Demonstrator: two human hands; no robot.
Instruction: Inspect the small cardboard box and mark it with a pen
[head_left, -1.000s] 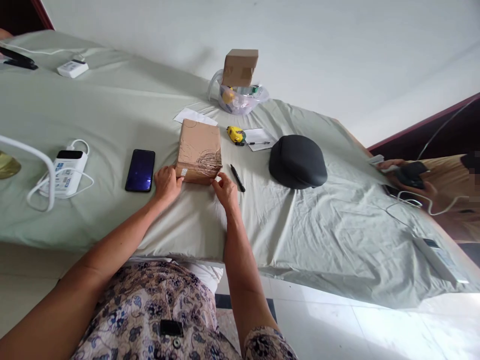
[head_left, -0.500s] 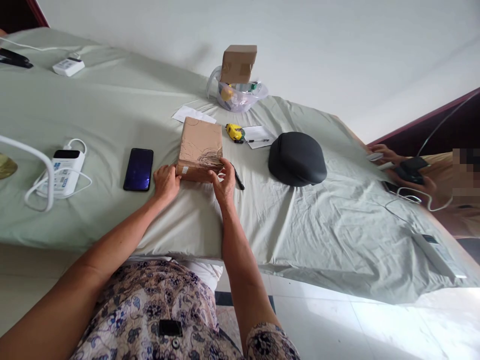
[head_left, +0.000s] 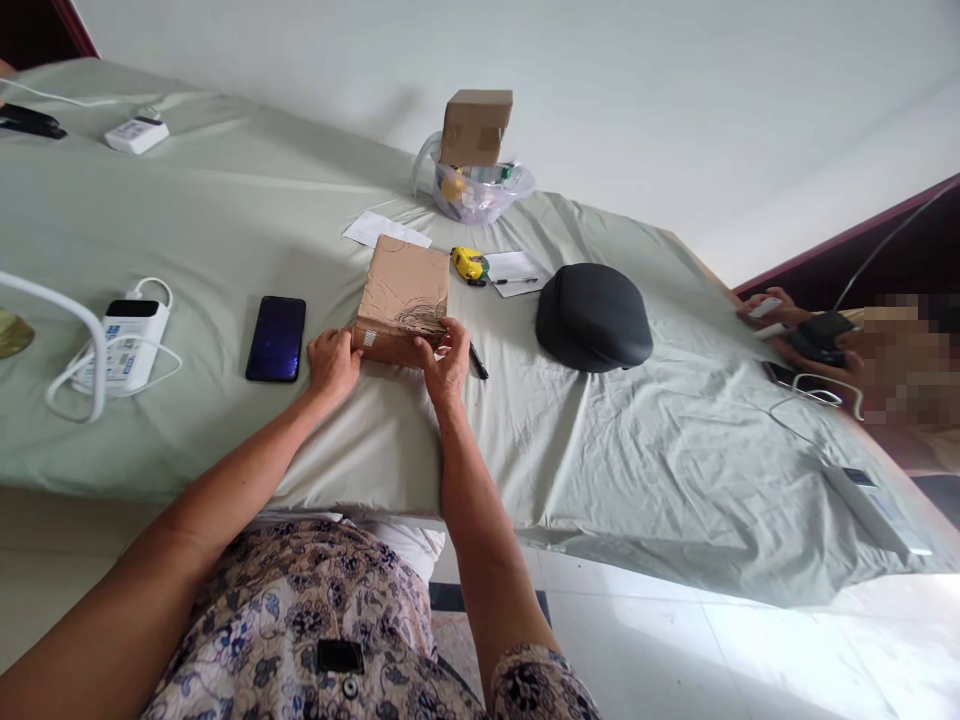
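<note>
A brown cardboard box (head_left: 405, 285) with dark scribbled lines near its front right corner rests on the cloth-covered table. My left hand (head_left: 332, 365) grips its front left corner, fingers curled against the side. At the front right corner, my right hand (head_left: 446, 365) holds the box between thumb and fingers. A black pen (head_left: 478, 362) lies just right of my right hand. Left of my left hand is a dark smartphone (head_left: 276, 338). Behind the box lie a white paper sheet (head_left: 386, 229) and a yellow tape measure (head_left: 469, 263).
A black rounded case (head_left: 594, 317) sits to the right. At the back, a clear plastic basket (head_left: 480, 205) carries another cardboard box (head_left: 475, 128). A white power bank (head_left: 131, 340) with a cable stands left. Another person's hands (head_left: 772, 305) hold things at the far right.
The cardboard box has turned slightly, its far end shifting a little to the right. Both my hands stay at its front corners. The other person's hand at the right has moved slightly.
</note>
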